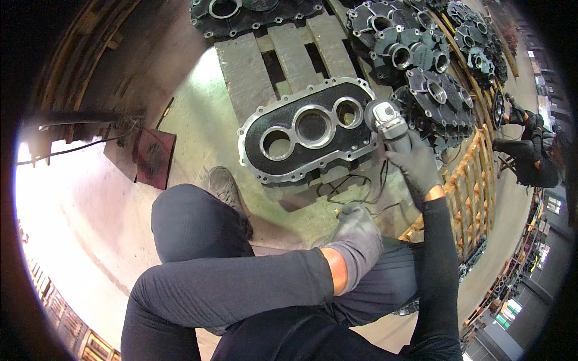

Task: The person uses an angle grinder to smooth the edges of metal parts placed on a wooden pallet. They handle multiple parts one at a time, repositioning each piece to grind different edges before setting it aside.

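Note:
A black metal casting (241,147) with a bright machined rim and three round bores lies on a wooden pallet in front of me. My right hand (415,162), in a grey glove, is wrapped round an angle grinder (392,127). The grinder's head is over the right end of the casting's rim; whether its disc touches the metal I cannot tell. Across my body reaches my left arm, and my left hand (358,231), gloved too, is closed above my right thigh. A tiny brass-coloured bit (337,212) shows at its fingertips; what it belongs to is unclear.
A black cord (367,191) loops beneath the grinder. Pallet boards (247,66) extend beyond the casting toward another casting (259,15). More castings (436,93) are piled on the right beside a wooden rack (475,174). A dark red plate (155,157) is at left; another person (533,150) is far right.

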The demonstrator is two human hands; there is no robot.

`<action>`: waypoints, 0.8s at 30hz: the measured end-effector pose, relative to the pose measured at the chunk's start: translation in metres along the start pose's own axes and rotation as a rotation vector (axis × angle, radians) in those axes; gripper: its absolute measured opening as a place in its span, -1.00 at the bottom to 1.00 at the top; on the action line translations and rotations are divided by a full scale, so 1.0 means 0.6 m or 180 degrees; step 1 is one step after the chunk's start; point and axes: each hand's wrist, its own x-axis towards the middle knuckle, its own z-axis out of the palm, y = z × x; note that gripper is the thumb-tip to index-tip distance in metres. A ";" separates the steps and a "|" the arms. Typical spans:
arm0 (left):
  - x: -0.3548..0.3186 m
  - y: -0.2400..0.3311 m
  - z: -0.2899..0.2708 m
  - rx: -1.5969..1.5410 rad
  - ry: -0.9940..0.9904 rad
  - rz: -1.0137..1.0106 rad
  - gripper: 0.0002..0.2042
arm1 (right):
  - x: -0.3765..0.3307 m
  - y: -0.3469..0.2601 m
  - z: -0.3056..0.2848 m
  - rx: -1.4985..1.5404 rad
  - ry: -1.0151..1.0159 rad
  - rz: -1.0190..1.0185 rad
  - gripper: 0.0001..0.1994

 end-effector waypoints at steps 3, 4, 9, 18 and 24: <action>0.006 -0.006 0.013 -0.0079 0.0134 -0.0062 -0.81 | -0.034 -0.031 0.011 0.0805 -0.0269 0.0468 -0.36; 0.007 -0.009 0.010 -0.0148 0.0136 -0.0075 -0.80 | -0.046 -0.026 0.024 0.0950 -0.0308 0.0527 -0.38; 0.004 -0.021 0.021 -0.0345 -0.0083 -0.0041 -0.81 | -0.087 -0.091 0.064 0.3284 -0.0792 0.1449 -0.50; -0.015 -0.051 0.005 -0.0586 -0.0288 -0.0179 -0.82 | -0.101 -0.093 0.124 0.3691 -0.0388 0.1446 -0.53; -0.018 -0.060 -0.024 -0.0505 -0.0424 0.0026 -0.83 | -0.036 -0.085 0.119 0.3438 -0.0112 0.0948 -0.61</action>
